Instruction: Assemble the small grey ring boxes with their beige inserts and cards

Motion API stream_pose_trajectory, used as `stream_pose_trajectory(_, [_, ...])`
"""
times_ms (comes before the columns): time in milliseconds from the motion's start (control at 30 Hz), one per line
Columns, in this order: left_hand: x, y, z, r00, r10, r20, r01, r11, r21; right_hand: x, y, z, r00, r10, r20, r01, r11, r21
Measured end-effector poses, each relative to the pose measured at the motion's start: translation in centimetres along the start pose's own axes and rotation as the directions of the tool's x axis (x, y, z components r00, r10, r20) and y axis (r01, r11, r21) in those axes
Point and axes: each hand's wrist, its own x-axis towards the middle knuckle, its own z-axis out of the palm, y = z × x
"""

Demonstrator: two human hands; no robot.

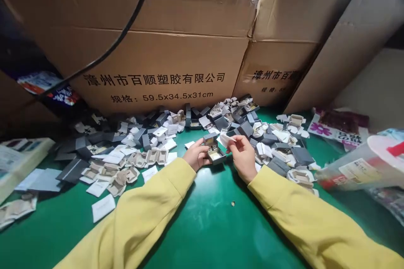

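A printed cardboard carton [151,63] stands behind the open black box [216,157]; a green tabletop [217,227] extends beneath it. Small dark boxes [74,170] and white paper pieces [103,208] lie beyond it and to both sides. The left hand [198,155] clasps the box's left side, the box projecting rightward from the grip. Just right of the box, the right hand [242,156] pinches a white slip [224,139].
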Motion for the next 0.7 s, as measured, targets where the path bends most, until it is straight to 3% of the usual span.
stream_pose_trajectory(267, [0.1, -0.1, -0.1, 0.998, -0.03, 0.052, 0.024, 0.993, 0.116, -0.3, -0.5, 0.0, 0.981, -0.109, 0.158, 0.134, 0.979, -0.156])
stream_pose_trajectory(400, [0.1, 0.0, 0.1, 1.0, -0.024, 0.01, 0.022, 0.983, 0.183, -0.2, -0.9, -0.2, 0.972, -0.112, 0.205, 0.156, 0.964, -0.216])
stream_pose_trajectory(500, [0.2, 0.2, 0.2, 0.999, -0.053, 0.007, 0.051, 0.984, 0.169, -0.2, -1.0, -0.3, 0.968, -0.105, 0.227, 0.153, 0.966, -0.209])
stream_pose_trajectory(700, [-0.1, 0.7, 0.4, 0.991, -0.069, 0.116, 0.056, 0.992, 0.11, -0.4, -1.1, -0.2, 0.953, -0.152, 0.262, 0.214, 0.951, -0.225])
